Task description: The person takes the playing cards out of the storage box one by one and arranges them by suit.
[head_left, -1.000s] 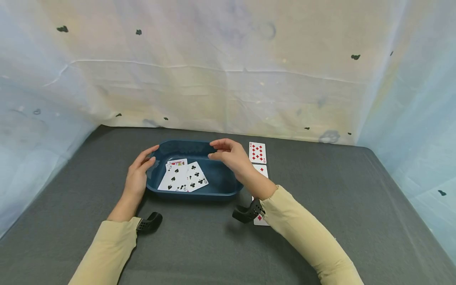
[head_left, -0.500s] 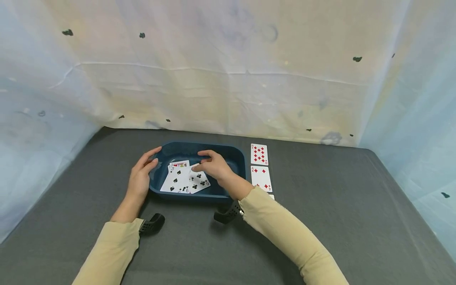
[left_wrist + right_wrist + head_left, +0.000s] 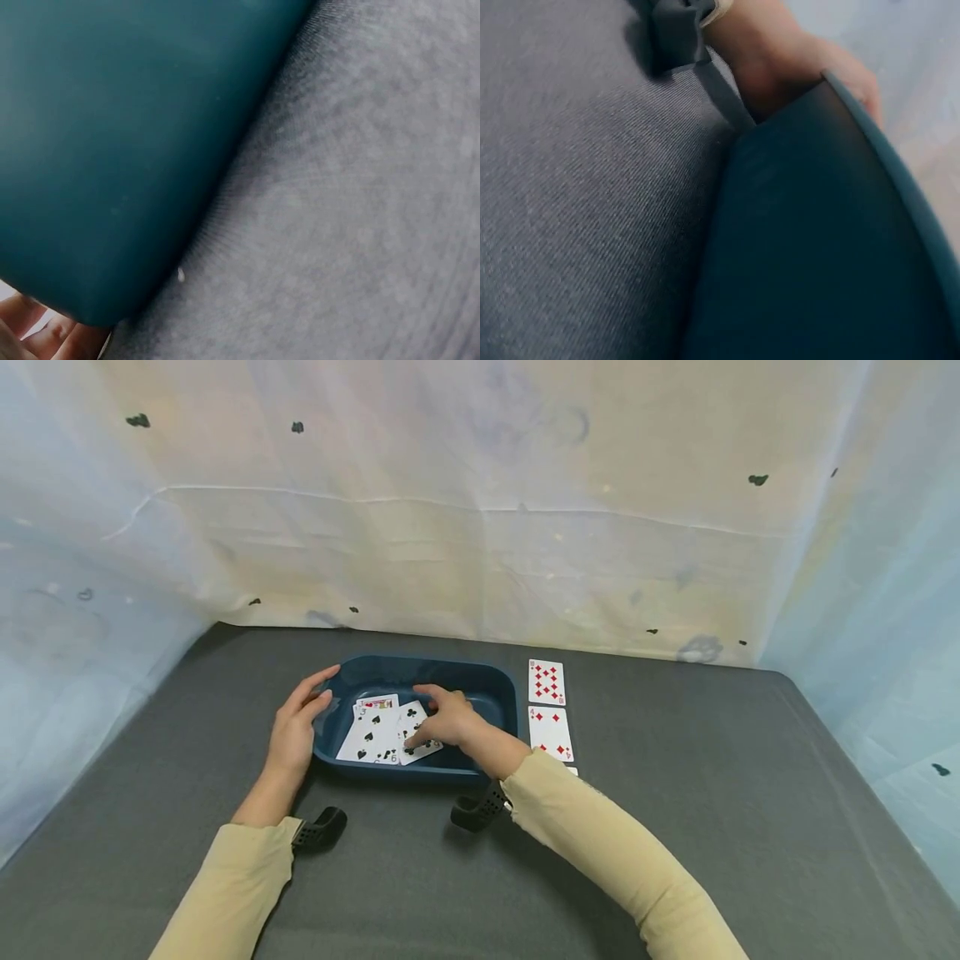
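A dark blue oval-cornered tray (image 3: pixel 480 770) stands on the table, with several playing cards overlapping in its left half. Among them are a spade card (image 3: pixel 364 739), a club card (image 3: pixel 411 714) and a mostly covered face card (image 3: pixel 386 702). My left hand (image 3: pixel 291 735) holds the tray's left end, its thumb at the rim; the left wrist view shows its curled fingers (image 3: pixel 56 337) at the tray's corner. Inside the tray, my right hand (image 3: pixel 453 722) reaches over the club card, thumb on its lower part and index finger stretched apart toward its top. The tray's wall hides these fingertips in the right wrist view.
Right of the tray, diamond cards lie face up in a column: a high diamond card (image 3: pixel 546 682) at the back, a four of diamonds (image 3: pixel 551 732) below it, and more hidden under the right sleeve (image 3: pixel 600 822). A fabric sheet (image 3: pixel 480 560) hangs behind the grey table (image 3: pixel 712 793).
My right hand has moved left and down from the tray's back right rim onto the club card, uncovering the four of diamonds. The left hand stays at the tray's left end.
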Demonstrator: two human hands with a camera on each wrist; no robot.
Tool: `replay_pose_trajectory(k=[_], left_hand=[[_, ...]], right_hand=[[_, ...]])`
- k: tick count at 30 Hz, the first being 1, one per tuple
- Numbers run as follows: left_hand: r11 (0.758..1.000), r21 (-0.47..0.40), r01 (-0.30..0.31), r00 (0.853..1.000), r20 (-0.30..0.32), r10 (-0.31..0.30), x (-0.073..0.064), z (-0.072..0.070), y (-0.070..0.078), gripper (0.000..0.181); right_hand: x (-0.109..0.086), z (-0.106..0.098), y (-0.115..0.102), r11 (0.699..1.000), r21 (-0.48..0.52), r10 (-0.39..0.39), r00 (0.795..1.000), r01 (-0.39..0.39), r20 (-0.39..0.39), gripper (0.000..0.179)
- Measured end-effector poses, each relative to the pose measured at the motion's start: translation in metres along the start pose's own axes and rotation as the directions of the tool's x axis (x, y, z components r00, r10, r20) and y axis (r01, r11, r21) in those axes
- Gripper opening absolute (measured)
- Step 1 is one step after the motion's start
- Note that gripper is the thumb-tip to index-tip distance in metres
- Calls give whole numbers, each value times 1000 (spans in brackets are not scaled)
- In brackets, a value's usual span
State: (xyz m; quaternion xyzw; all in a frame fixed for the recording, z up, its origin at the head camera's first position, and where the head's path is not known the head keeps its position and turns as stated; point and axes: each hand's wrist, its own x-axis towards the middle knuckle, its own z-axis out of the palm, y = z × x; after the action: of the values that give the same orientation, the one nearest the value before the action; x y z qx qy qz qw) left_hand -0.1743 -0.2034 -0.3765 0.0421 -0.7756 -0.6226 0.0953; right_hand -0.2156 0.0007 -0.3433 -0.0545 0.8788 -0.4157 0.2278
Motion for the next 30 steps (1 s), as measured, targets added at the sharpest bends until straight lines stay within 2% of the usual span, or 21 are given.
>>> replay_pose_trajectory(k=[2,5,9,20,30], left_hand=[[1000,4,2,1000,1,-2,0,0,0,42],[1000,9,4,1000,2,-4,0,-1,0,43],[1000,10,4,1000,5,-4,0,-1,0,43],[1000,25,-12,1000,5,12,1,-2,-2,43],[1000,-7,2,1000,18,-2,0,-1,-1,44]], right_hand=[[1,1,-1,994,-105,7,1000,-5,14,89],[3,4,-2,966,-258,19,1000,-15,12,89],[4,6,-3,941,-335,33,999,-36,-14,84],[3,5,-4,932,-353,61,995,-87,-85,81],[-5,3,-1,979,-193,40,989,-67,-140,81]])
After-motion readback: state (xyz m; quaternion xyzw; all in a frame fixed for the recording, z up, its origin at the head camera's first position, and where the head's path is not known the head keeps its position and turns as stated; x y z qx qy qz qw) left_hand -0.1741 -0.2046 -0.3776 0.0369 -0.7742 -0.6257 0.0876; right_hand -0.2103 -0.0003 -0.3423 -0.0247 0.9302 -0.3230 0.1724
